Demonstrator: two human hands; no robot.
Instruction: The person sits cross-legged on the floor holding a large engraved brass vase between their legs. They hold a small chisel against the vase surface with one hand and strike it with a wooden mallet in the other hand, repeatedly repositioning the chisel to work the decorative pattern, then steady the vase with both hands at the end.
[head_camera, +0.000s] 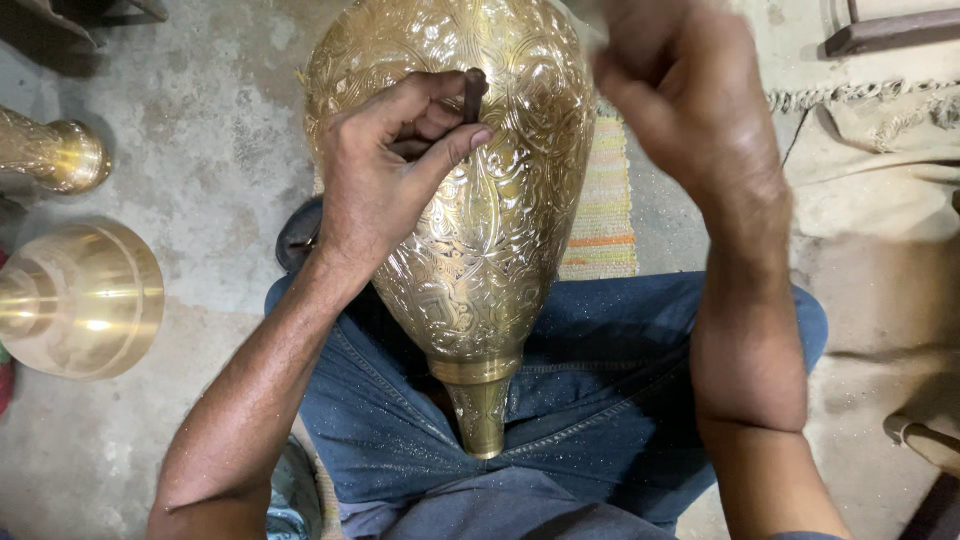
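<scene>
Vase (470, 240) lies across my lap, neck toward me, body resting on jeans (600, 400). L hand (375, 185) is clamped on a dark punch (474, 92), tip set against the upper body of the vase. R hand (690, 100) is raised near the punch, blurred; I cannot tell its grip or what it holds. Hands are apart. Chased pattern covers nearly all visible surface, so I judge work well advanced; far side is hidden. Two plain brass pieces (75, 300) sit on floor (200, 120) at left.
</scene>
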